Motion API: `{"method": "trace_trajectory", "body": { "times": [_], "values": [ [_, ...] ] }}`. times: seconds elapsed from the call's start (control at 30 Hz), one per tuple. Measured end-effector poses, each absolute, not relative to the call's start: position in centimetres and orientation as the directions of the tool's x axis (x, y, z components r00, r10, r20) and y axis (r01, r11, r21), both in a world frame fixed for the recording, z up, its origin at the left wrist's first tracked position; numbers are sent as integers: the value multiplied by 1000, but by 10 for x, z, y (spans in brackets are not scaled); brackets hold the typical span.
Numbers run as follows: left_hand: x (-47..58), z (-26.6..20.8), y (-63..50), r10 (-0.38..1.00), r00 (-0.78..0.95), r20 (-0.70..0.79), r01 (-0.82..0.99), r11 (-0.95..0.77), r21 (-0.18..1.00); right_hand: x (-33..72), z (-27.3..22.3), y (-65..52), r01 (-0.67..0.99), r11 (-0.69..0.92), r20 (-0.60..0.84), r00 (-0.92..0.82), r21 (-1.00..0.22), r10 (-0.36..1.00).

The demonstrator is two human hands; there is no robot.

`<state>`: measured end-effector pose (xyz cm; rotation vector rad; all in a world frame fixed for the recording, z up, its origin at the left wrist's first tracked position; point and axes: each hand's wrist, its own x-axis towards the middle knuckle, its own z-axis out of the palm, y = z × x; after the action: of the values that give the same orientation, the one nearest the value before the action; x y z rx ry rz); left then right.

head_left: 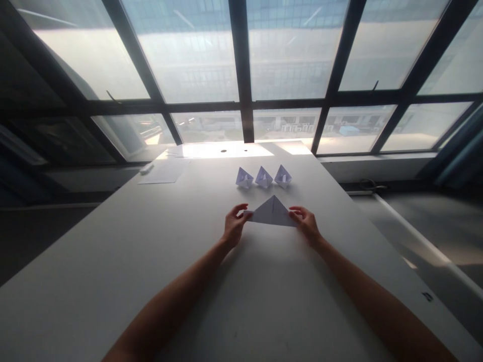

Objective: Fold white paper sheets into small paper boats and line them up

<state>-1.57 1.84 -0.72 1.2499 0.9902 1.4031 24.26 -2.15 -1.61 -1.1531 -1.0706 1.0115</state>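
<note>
Between my two hands is a folded sheet of white paper [272, 212], shaped like a triangle with a strip along its lower edge. Its peak points away from me, and a crease runs down the middle. My left hand [234, 223] pinches the left end between thumb and fingers. At the other end, my right hand [306, 223] grips the right corner the same way. Just beyond the paper stand three folded paper boats [263, 178] in a row, apart from one another and not touched by either hand.
A long white table [169, 261] stretches ahead to a wall of dark-framed windows [245, 65]. Flat white paper sheets [162, 172] lie at the far left, with a small white object [146, 169] beside them. A small dark mark [427, 296] is near the right edge.
</note>
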Motion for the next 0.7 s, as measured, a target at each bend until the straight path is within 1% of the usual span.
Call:
{"method": "trace_trajectory", "body": {
  "times": [0.13, 0.23, 0.37, 0.47, 0.57, 0.63, 0.7],
  "values": [
    [-15, -13, 21, 985, -29, 171, -219, -173, 960, 241, -15, -23, -280, 143, 101, 159, -949, 982],
    [-15, -14, 21, 985, -48, 166, -228, -172, 958, 239, -15, -24, -352, 122, 97, 89, -928, 991],
    [-13, -13, 19, 988, -56, 147, -242, -156, 958, 230, -12, -29, -395, 49, 46, 18, -917, 999],
    [-9, -12, 16, 993, -33, 112, -286, -117, 951, 221, -10, -34, -353, -20, -11, -25, -935, 1000],
    [-4, -12, 11, 995, 9, 96, -267, -90, 959, 212, -10, -36, -300, -24, -35, 29, -954, 999],
    [-2, -12, 8, 995, 41, 93, -248, -80, 966, 210, -11, -36, -309, -20, -47, 82, -951, 996],
    [-1, -11, 7, 994, 80, 73, -273, -48, 961, 210, -11, -35, -337, -28, -68, 109, -941, 992]
  ]
}}
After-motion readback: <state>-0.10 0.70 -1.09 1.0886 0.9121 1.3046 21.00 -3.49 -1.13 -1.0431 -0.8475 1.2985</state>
